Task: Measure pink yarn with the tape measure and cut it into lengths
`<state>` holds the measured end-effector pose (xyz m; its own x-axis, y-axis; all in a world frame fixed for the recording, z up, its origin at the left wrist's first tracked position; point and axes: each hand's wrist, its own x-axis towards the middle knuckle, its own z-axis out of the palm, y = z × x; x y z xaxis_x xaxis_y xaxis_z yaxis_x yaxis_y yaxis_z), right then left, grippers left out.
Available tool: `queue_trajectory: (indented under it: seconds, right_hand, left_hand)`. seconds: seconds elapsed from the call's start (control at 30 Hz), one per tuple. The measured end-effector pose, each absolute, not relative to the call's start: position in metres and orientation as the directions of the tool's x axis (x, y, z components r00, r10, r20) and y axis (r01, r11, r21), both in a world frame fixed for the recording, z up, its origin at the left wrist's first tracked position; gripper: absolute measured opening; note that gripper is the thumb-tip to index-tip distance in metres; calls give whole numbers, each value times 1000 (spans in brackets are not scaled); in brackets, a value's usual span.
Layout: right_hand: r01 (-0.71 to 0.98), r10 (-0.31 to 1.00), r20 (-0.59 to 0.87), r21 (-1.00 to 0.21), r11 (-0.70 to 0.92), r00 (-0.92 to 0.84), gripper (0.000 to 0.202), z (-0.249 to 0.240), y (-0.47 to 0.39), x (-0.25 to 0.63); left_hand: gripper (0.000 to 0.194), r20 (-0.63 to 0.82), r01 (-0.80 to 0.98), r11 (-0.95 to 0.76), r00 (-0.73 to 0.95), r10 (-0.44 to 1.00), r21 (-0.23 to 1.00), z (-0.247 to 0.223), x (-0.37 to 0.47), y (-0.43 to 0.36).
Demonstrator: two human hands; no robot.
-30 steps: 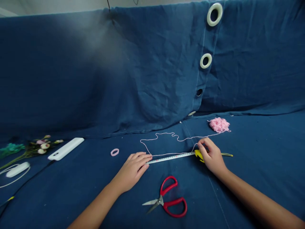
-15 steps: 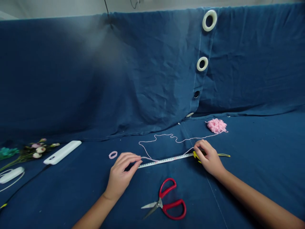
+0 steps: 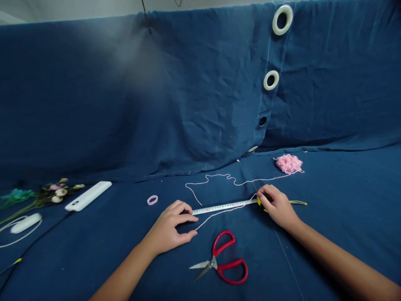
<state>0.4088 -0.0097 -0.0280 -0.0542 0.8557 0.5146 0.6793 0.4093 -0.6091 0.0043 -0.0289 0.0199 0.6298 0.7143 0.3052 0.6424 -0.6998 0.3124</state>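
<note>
A white tape measure strip lies extended on the blue cloth between my hands. My left hand has thumb and fingers apart at the strip's left end, the thumb tip beside a pink yarn piece. My right hand pinches the yarn's other end at the yellow tape case, which it partly covers. Behind the strip, a longer yarn strand winds back to the pink yarn bundle. Red-handled scissors lie with blades parted in front of the strip.
A pink ring lies left of my left hand. Farther left are a white power bank with a black cable, artificial flowers and a white corded device. Blue cloth with eyelets hangs behind.
My left thumb and fingers have spread apart. The short yarn piece has dropped to the near side of the tape, separate from the strand behind. The view has shifted slightly.
</note>
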Motion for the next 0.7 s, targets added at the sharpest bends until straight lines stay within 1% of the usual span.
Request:
queue_trajectory:
  seconds: [0.1,0.2,0.27,0.37,0.53,0.7]
  right_hand:
    - [693,881,474,-632,347,-9,22,-30,-9,409]
    - [709,885,465,-630,318,16,21,-32,-8,408]
    - [712,886,464,-626,317,13,20,-32,-8,408]
    - [717,881,472,-618,322,12,21,-32,-9,408]
    - [741,875,482,-600,302,34,22,-32,-8,407]
    - [769,870,490,-574,280,48,23,-33,-8,406]
  left_hand:
    - [9,338,629,-728,646,684,272,14,5,-26]
    - [14,342,642,-733,652,676,224,13,7,-25]
    - [17,321,656,-722,651,688,219,13,8,-26]
    - [20,327,674,-686,605,726,276,13,9,-24]
    - [23,415,741,-554,399,818,378,4,1,-14]
    - [22,471,749,-529,327,819,400,-3,-3,-8]
